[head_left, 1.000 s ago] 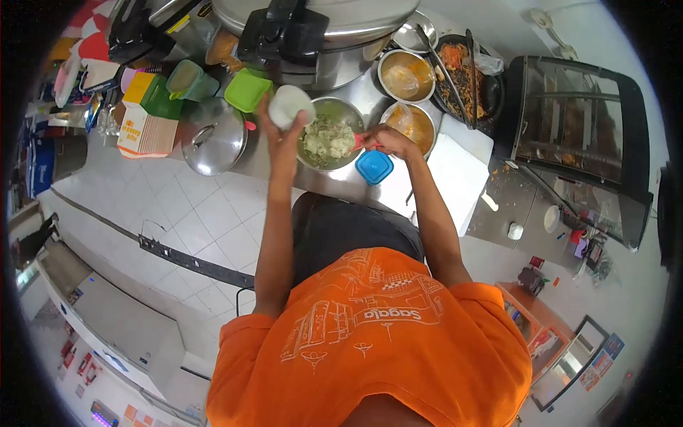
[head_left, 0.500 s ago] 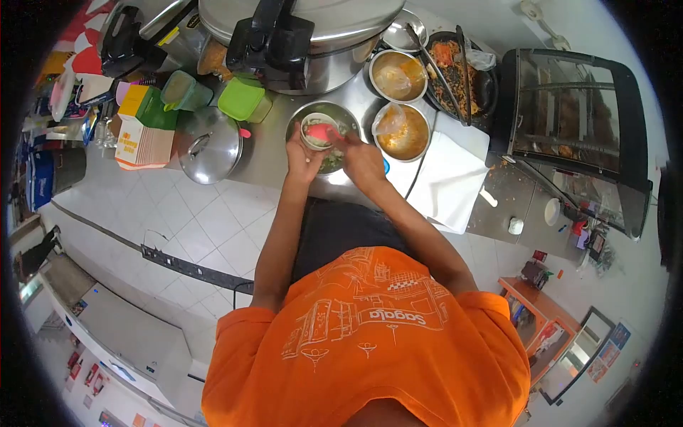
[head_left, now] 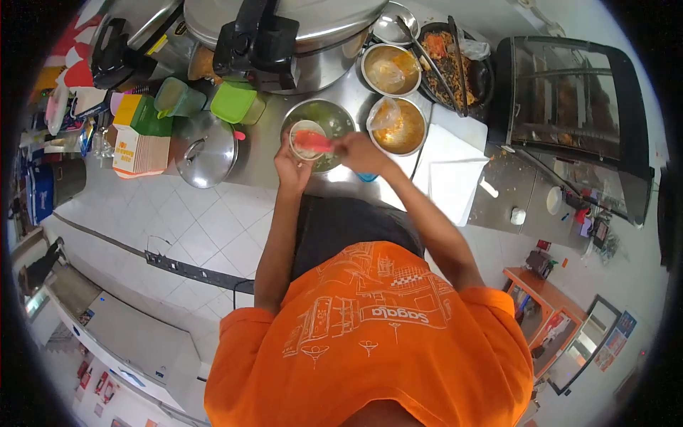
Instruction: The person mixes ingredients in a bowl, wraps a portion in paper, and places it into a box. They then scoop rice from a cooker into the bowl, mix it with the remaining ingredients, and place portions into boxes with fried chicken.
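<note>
My left hand (head_left: 291, 168) is wrapped round a small pale cup (head_left: 299, 151), held tilted above the left part of a steel bowl. A red spoon or scoop (head_left: 313, 141) reaches into the cup, and my right hand (head_left: 357, 151) is closed on its handle end. Under both hands the steel bowl (head_left: 340, 117) holds something greenish, partly hidden by the cup and fingers. A blue object (head_left: 366, 176) shows beneath my right hand. Right of the bowl stands a steel bowl of orange-brown food (head_left: 403, 135) with a plastic bag in it.
Behind the bowl is a large pressure cooker (head_left: 324, 64). To the left are a green-lidded tub (head_left: 233, 104), a steel lid (head_left: 206, 153) and a carton (head_left: 135, 146). At right lie a black pan with tongs (head_left: 445, 78), a white board (head_left: 445, 178) and a glass-fronted case (head_left: 569, 114).
The cup has moved slightly left and down, uncovering more of the bowl. My right hand has shifted a little, and the red utensil shows more clearly at the cup's mouth.
</note>
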`<act>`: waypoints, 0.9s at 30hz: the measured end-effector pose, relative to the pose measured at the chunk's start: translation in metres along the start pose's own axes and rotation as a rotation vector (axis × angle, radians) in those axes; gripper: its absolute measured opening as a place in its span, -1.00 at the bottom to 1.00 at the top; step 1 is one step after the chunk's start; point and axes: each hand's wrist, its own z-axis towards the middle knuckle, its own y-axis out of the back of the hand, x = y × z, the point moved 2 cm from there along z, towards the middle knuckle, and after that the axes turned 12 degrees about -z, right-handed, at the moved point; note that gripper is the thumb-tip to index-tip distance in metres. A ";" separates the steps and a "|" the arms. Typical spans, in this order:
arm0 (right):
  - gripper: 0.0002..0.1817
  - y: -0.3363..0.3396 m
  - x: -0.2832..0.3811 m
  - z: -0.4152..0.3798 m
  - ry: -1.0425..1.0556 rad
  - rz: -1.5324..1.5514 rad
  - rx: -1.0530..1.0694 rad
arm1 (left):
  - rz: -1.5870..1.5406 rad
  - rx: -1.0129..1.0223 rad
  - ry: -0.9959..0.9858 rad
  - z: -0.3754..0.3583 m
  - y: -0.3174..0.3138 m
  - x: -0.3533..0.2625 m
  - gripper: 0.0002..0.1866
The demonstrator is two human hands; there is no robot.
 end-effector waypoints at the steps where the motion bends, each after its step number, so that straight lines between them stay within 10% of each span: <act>1: -0.68 0.029 0.005 -0.002 -0.008 0.048 0.061 | -0.022 -0.035 -0.018 -0.004 -0.005 -0.003 -0.57; 8: -0.65 0.008 0.009 -0.003 0.137 -0.146 -0.205 | 0.005 0.014 -0.117 -0.009 -0.002 -0.021 -0.55; 13: -0.83 0.025 0.004 0.022 -0.261 -0.519 -0.200 | 0.143 -0.088 -0.380 -0.023 0.038 -0.045 -0.54; 18: -0.77 -0.052 -0.016 0.045 0.108 -0.604 -0.190 | 0.077 -0.053 -0.336 -0.022 0.052 -0.044 -0.52; 27: -0.64 -0.029 -0.037 0.027 0.082 -0.663 -0.157 | 0.072 -0.123 -0.240 -0.031 0.054 -0.032 -0.50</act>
